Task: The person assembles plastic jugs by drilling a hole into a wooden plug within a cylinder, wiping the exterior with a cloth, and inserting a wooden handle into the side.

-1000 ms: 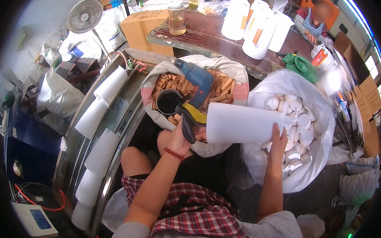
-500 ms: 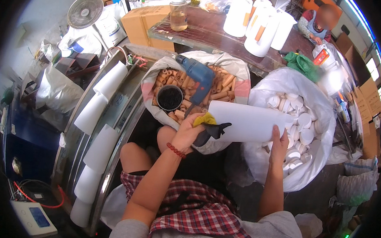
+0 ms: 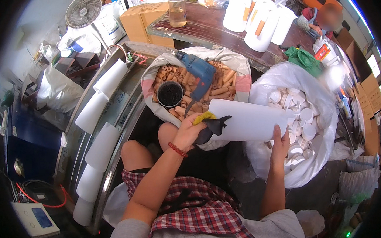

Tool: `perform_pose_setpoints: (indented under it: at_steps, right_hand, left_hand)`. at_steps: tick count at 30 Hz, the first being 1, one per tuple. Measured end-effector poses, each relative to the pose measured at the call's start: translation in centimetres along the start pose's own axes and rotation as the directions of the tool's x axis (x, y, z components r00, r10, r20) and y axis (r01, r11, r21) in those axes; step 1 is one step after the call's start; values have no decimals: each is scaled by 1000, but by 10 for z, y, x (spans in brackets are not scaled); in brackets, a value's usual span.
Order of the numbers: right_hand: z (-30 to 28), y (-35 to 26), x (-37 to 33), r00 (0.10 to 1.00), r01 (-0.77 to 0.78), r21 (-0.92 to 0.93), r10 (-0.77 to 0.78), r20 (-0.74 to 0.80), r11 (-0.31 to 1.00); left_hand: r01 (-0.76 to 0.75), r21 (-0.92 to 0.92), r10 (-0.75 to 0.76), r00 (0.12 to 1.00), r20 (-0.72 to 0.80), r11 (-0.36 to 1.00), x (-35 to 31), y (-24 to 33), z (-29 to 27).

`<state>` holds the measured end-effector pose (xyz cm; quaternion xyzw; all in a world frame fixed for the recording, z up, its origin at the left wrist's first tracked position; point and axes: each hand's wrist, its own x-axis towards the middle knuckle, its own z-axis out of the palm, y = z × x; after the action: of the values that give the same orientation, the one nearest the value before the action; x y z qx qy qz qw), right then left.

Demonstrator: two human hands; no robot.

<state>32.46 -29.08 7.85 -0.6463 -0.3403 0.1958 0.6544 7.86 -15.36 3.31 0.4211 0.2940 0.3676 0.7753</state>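
My hands are apart with a white tube point(image 3: 250, 120) lying level between them: my right hand point(image 3: 280, 146) grips its far right end, thumb on top, while my left hand point(image 3: 187, 133) is closed on a floppy black-and-yellow piece point(image 3: 215, 125) that overlaps the tube's left end, though I can't tell whether they touch. Just beyond my left hand sits an open sack point(image 3: 148, 81) full of short brown tubes point(image 3: 220, 91), with a blue drill point(image 3: 200, 69) and a cup of dark bits point(image 3: 170, 94) lying on top. Past my right hand, a clear plastic bag point(image 3: 317, 87) holds white discs point(image 3: 297, 131). To the left of my hands runs a long trough point(image 3: 128, 137) with a line of white cups point(image 3: 102, 147). Farther ahead stands a dark reddish table point(image 3: 207, 26), carrying a jar of pale liquid point(image 3: 177, 10) and upright white cylinders point(image 3: 262, 30). A cardboard box point(image 3: 140, 21) and a fan point(image 3: 83, 11) stand ahead to the left; another person's hand point(image 3: 316, 29) shows far off to the right.
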Motion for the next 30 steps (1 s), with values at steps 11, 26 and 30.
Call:
perform_pose_setpoints:
  at_steps: [11, 26, 30]
  right_hand:
    - [1, -6, -5, 989, -92, 80, 101, -106, 993]
    - [128, -66, 5, 932, 155, 270, -231, 278, 950]
    - [216, -80, -9, 734, 465, 282, -544, 408, 839]
  left_hand:
    - [25, 34, -30, 989, 147, 999, -20, -2, -9]
    - [-389, 12, 388, 916, -104, 921, -105, 66, -81]
    - [-539, 1, 482, 752, -449, 842, -140, 110, -141]
